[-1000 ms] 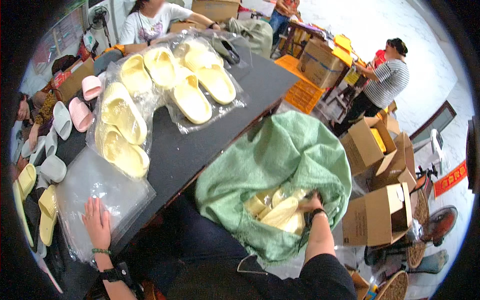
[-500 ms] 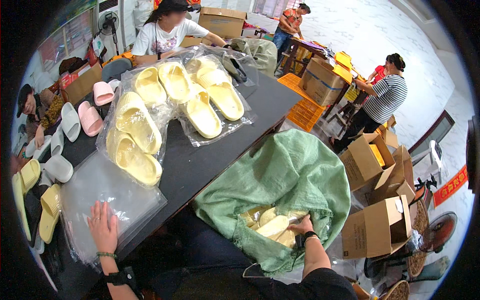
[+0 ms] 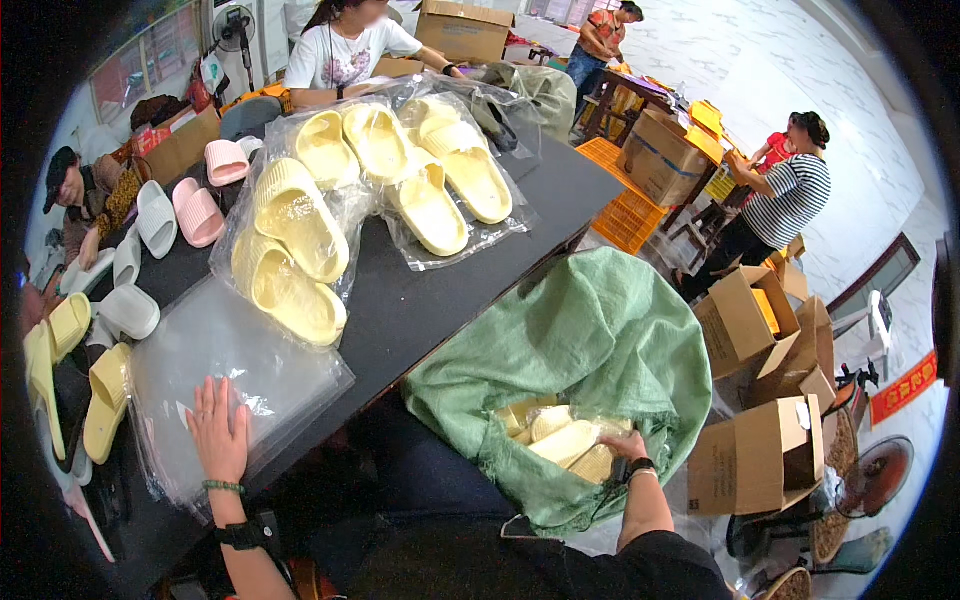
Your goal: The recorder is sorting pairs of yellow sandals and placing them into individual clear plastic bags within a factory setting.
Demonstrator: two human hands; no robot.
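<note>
My left hand [image 3: 217, 432] lies flat, fingers stretched out, on a stack of clear plastic bags [image 3: 270, 350] at the near left of the table. My right hand [image 3: 626, 446] reaches into an open green woven sack [image 3: 610, 330] and is closed on the bagged pale yellow slippers [image 3: 562, 446] inside it. Its fingertips are partly hidden by the plastic. Beyond the bags, several yellow slippers [image 3: 300, 220] in clear plastic lie in a curved pile. Loose yellow slippers [image 3: 108, 400] rest at the table's left side.
White slides [image 3: 130, 311] and pink slides [image 3: 198, 213] line the far left of the black table [image 3: 400, 310]. One person [image 3: 350, 55] sits across it, another [image 3: 85, 200] at the far left. Cardboard boxes [image 3: 750, 455] and a fan [image 3: 880, 475] stand right of the sack, orange crates [image 3: 628, 205] behind.
The whole view has shifted slightly, so the scene sits farther right. My right hand has sunk a little deeper among the bagged slippers; my left hand stays flat on the plastic bags.
</note>
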